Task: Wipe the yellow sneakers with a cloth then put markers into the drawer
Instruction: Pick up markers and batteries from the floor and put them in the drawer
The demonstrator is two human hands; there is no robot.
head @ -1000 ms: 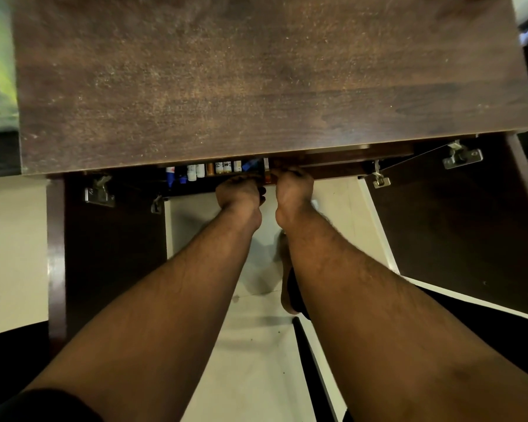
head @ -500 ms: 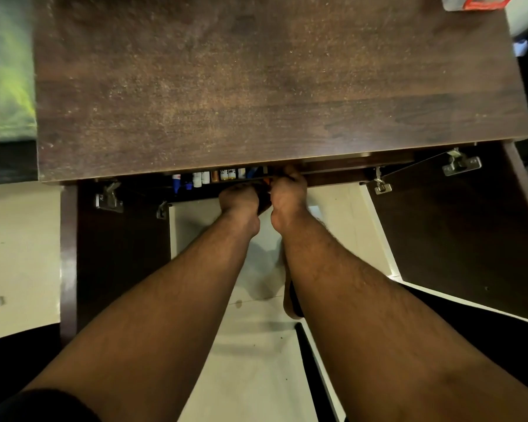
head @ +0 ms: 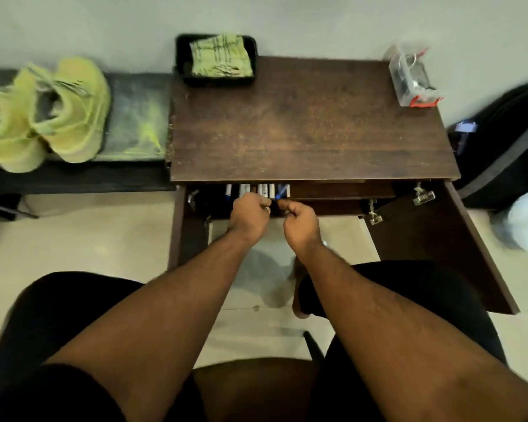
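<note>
Both hands sit at the front edge of the drawer (head: 342,193) under the tabletop. The left hand (head: 249,216) has its fingers curled in at the drawer front, but whether they grip anything there cannot be told; the right hand (head: 301,222) is likewise curled, its fingertips just at the drawer lip, and what they hold, if anything, is hidden. Just beyond the knuckles, inside the partly open drawer, lies a row of markers (head: 258,190), about six visible ends, white barrels with some blue caps, lined up side by side and partly under the table edge; the exact count is unclear. The brown wooden table (head: 311,129) carries two things: a black tray (head: 182,60) at its far left corner holding one folded green checked cloth (head: 220,54), and one clear plastic box (head: 412,76) with a red edge at the far right corner. To the left, well apart from the hands, two yellow sneakers (head: 46,114) stand together on a dark bench (head: 134,123). One dark bag (head: 506,141) leans to the right of the table.
</note>
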